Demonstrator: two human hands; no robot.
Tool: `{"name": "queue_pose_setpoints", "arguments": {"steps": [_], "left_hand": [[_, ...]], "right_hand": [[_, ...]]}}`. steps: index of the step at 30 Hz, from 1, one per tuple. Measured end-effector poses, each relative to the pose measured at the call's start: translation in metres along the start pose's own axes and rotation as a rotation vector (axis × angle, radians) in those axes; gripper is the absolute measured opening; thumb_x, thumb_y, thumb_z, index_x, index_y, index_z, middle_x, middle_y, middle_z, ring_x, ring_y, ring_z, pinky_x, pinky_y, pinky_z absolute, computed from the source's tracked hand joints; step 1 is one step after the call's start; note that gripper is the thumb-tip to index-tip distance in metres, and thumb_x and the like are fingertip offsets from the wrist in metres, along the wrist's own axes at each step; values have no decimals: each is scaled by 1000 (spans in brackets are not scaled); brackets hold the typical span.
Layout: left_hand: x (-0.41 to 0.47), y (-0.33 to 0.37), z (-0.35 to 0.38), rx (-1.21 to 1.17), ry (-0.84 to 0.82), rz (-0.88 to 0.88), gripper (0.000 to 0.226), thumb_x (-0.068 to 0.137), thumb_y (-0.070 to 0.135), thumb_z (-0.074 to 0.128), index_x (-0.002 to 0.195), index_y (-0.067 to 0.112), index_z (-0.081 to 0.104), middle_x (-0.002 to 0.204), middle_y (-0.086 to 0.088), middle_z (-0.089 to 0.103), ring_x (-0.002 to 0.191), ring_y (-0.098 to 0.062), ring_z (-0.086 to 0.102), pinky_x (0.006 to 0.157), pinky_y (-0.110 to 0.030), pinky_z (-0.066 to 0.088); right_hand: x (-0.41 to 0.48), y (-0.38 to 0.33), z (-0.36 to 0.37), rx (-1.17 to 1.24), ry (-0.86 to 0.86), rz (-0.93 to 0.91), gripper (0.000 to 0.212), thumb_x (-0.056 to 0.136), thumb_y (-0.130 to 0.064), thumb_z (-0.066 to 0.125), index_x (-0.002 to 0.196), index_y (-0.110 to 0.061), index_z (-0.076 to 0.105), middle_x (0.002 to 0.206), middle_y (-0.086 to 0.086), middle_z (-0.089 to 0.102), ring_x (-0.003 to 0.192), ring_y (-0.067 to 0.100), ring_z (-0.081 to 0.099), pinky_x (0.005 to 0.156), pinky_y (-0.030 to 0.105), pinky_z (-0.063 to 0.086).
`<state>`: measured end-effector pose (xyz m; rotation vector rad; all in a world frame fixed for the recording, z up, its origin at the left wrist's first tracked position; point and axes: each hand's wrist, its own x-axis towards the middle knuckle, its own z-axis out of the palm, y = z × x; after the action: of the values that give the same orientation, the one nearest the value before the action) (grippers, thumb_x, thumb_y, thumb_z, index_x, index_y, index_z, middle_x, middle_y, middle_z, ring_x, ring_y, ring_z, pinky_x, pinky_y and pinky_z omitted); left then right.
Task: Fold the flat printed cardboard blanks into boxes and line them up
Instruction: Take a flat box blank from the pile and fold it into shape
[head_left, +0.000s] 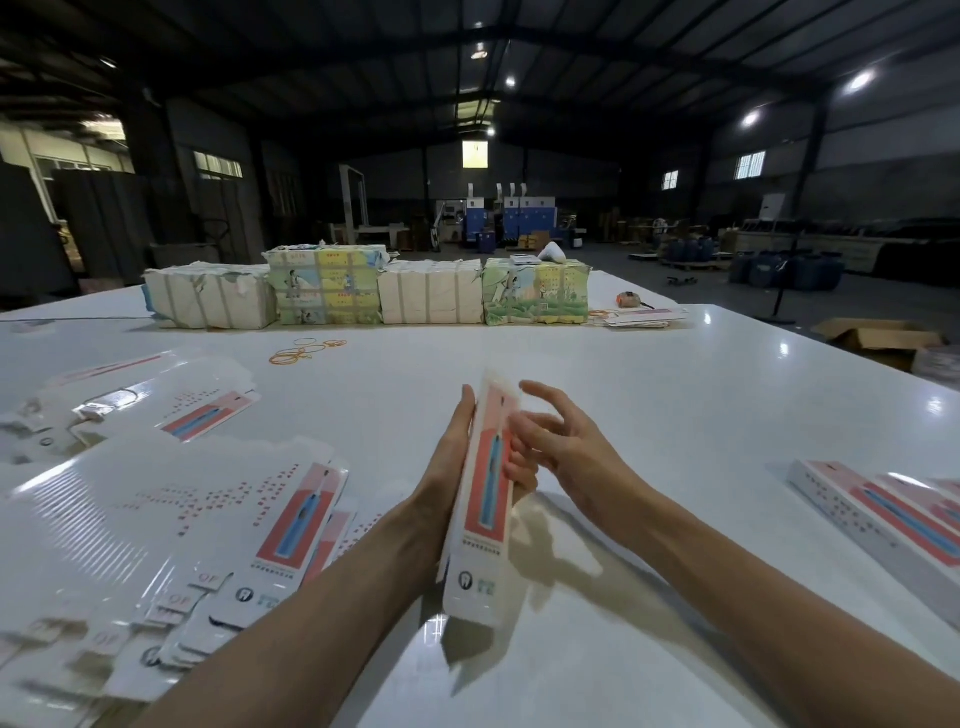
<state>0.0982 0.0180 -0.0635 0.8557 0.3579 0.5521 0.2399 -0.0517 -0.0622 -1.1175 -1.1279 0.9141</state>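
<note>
One box (483, 499) is in work, held on edge above the white table (649, 395) between my two hands. My left hand (449, 457) lies flat along its left long side, fingers extended toward the far end. My right hand (558, 447) meets the right side with the lower fingers against the printed panel and the upper fingers spread loose; I cannot tell how firmly it clamps.

I judge the carton light, thin and glossy, so it should slip under a weak pinch and crease under a hard one. It flexes across the panels and stiffens along the scored edges. The best hold is on the two long edges near mid-length, leaving the end flaps free to tuck.

Counts:
- Flat blanks (171, 525): a fanned heap at near left, too overlapped to count; a second loose spread (156, 405) lies beyond it.
- Finished boxes (878, 514): at least two side by side at the right edge, the row cut off by the frame.
- Wrapped bundles (369, 293): four in a line at the far side.
- Rubber bands (304, 351): several, loose.
</note>
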Motion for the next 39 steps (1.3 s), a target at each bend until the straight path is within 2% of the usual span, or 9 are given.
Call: {"name": "queue_pose_setpoints", "arguments": {"steps": [2, 6, 10, 12, 15, 18, 24, 32, 39], "left_hand": [[1, 0, -6, 92, 26, 64, 74, 98, 74, 36, 115, 9, 66, 79, -14, 68, 61, -22, 69, 58, -30, 62], [0, -8, -2, 311, 85, 122, 77, 96, 77, 28, 133, 22, 65, 122, -23, 73, 110, -44, 73, 98, -55, 59], [3, -13, 4, 474, 214, 343, 45, 103, 62, 38, 144, 44, 34, 109, -10, 78, 91, -37, 79, 74, -45, 66], [3, -13, 6, 581, 168, 460, 44, 102, 61, 42, 144, 59, 28, 122, -3, 73, 93, -32, 79, 73, -44, 66], [1, -13, 14, 642, 72, 465, 65, 90, 67, 61, 144, 70, 24, 143, 8, 58, 104, -22, 77, 77, -44, 66], [1, -16, 11, 759, 42, 480, 105, 77, 49, 86, 147, 72, 11, 132, 33, 46, 105, 5, 70, 71, -24, 62], [6, -12, 8, 695, 154, 406, 101, 78, 19, 87, 141, 64, 22, 125, 3, 59, 97, -24, 76, 67, -26, 62], [7, -14, -5, 727, 198, 330, 88, 86, 9, 83, 147, 38, 27, 97, 0, 73, 82, -15, 79, 62, -22, 60], [5, -15, -2, 853, 194, 250, 89, 86, 24, 84, 141, 50, 20, 122, 0, 63, 90, -18, 78, 68, -23, 61]], "right_hand": [[-2, 1, 3, 19, -7, -36, 42, 100, -33, 68, 139, -31, 56, 108, 10, 77, 104, 28, 75, 94, 46, 62], [-6, -4, 0, -10, 50, -107, 44, 99, -37, 70, 140, -38, 54, 104, 9, 78, 95, 31, 78, 67, 37, 64], [-4, -8, -8, -131, 171, -190, 50, 97, -46, 70, 142, -40, 49, 102, 0, 79, 98, 19, 77, 72, 24, 59], [-2, -9, -10, -166, 202, -225, 50, 96, -44, 72, 141, -37, 51, 101, -4, 80, 99, 15, 77, 72, 21, 59], [-2, -12, -10, -198, 215, -253, 54, 93, -43, 74, 143, -36, 54, 101, -7, 79, 95, 12, 77, 71, 18, 60], [-3, -17, -9, -230, 209, -242, 55, 92, -40, 75, 144, -36, 55, 104, -9, 78, 96, 10, 77, 71, 22, 62], [3, -25, -7, -276, 123, -172, 40, 95, -36, 74, 133, -31, 63, 99, 3, 74, 90, 13, 77, 64, 24, 61], [-1, -2, 2, -196, 82, -120, 21, 102, -38, 67, 117, -24, 68, 96, 5, 74, 91, 22, 78, 66, 35, 63], [7, 7, -13, -121, 233, -78, 24, 109, -44, 51, 128, -34, 60, 94, -2, 78, 89, 19, 78, 71, 28, 62]]}}
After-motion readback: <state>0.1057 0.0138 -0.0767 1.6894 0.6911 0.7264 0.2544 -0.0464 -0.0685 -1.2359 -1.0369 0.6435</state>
